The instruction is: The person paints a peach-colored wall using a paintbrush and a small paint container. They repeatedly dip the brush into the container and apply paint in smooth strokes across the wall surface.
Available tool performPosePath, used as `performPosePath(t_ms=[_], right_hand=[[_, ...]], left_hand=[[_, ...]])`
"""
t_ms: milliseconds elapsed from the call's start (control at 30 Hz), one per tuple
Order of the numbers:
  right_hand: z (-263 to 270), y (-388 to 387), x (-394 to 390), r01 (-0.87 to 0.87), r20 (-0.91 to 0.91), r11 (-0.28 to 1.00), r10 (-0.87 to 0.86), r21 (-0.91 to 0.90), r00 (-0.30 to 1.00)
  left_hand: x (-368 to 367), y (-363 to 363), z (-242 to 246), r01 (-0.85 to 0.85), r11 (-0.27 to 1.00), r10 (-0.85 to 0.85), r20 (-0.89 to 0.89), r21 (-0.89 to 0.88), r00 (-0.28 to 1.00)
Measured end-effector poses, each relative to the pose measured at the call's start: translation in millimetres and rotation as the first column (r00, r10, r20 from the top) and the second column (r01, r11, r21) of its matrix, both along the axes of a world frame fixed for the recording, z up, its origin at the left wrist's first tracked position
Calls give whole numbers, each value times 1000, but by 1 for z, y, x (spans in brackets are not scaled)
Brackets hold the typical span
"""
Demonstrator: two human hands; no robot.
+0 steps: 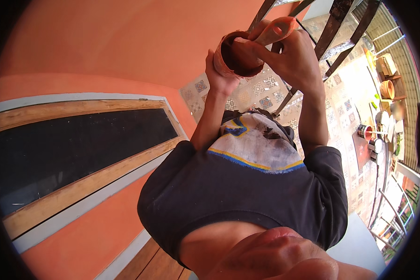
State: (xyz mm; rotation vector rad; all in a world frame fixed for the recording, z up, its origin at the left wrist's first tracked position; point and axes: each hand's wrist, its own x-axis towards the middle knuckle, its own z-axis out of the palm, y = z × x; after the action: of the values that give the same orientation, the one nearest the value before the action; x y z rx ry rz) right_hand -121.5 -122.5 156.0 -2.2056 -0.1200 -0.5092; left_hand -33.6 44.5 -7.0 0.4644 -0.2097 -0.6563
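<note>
My left hand (222, 81) holds a small round paint pot (221, 66) from below, its thumb up along the side. The pot's rim is ragged and crusted with orange-red paint, and its inside is dark and reddish. My right hand (295, 56) grips a paintbrush (278, 30) by its paint-smeared handle, which has a hole at the end. The brush's head dips into the mouth of the pot, and its bristles are partly hidden by the pot and my fingers. Both hands are raised in front of my chest, beside an orange painted wall (126, 38).
A window with a wooden frame (91, 185) and dark pane (80, 150) is on the left. A paint-spotted wooden ladder (330, 31) stands ahead to the right on the patterned tile floor (266, 101). Farther right are a paint bucket (364, 132), an orange basin (386, 89) and several other containers.
</note>
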Motion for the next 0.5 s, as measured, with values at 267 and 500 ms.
performPosePath(t_ms=[267,500], right_hand=[[-9,18,12,-45,-57,982,35,-183,998],[-8,24,16,-36,-67,963,18,-268,998]], left_hand=[[-9,2,5,-84,994,87,46,-64,995],[-3,3,5,-17,989,30,87,-144,996]])
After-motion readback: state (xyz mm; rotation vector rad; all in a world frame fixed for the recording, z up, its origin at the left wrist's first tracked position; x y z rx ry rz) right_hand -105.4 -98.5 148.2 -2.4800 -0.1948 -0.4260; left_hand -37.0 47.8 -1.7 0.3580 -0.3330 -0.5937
